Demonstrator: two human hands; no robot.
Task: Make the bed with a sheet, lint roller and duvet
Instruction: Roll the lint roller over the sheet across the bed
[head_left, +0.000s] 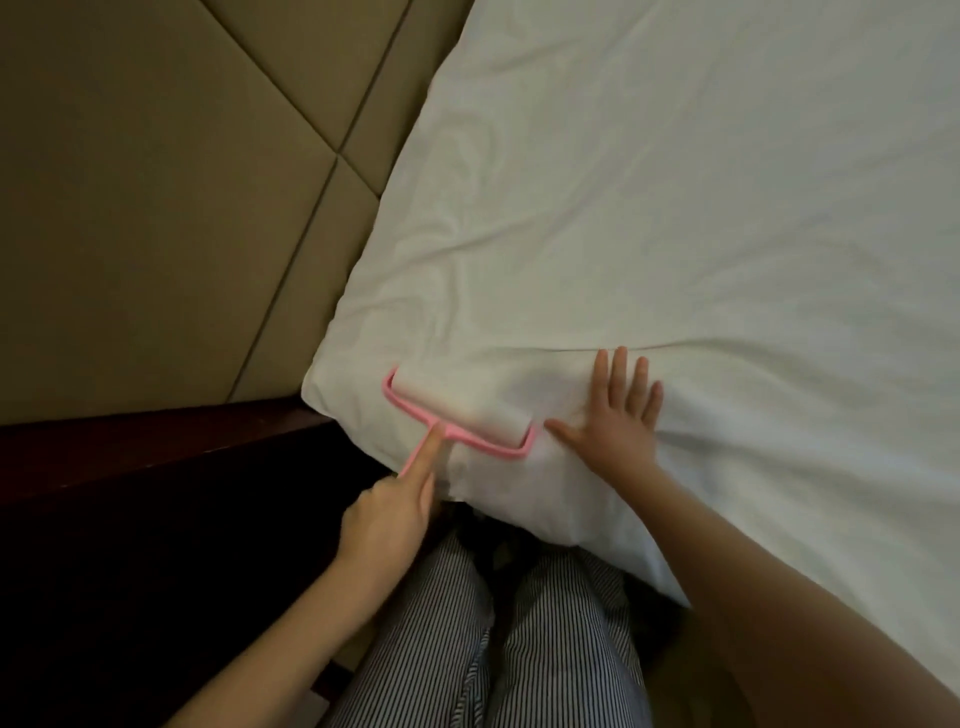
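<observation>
A white sheet covers the bed and fills the right side of the view, with soft wrinkles near the corner. A pink lint roller with a wide white roll lies on the sheet at the bed's near left corner. My left hand grips its pink handle, index finger stretched along the stem. My right hand lies flat on the sheet just right of the roller, fingers spread. No duvet is in view.
A padded tan headboard rises at the left of the bed. A dark wooden ledge runs below it, beside the bed corner. My striped trousers stand against the bed's edge.
</observation>
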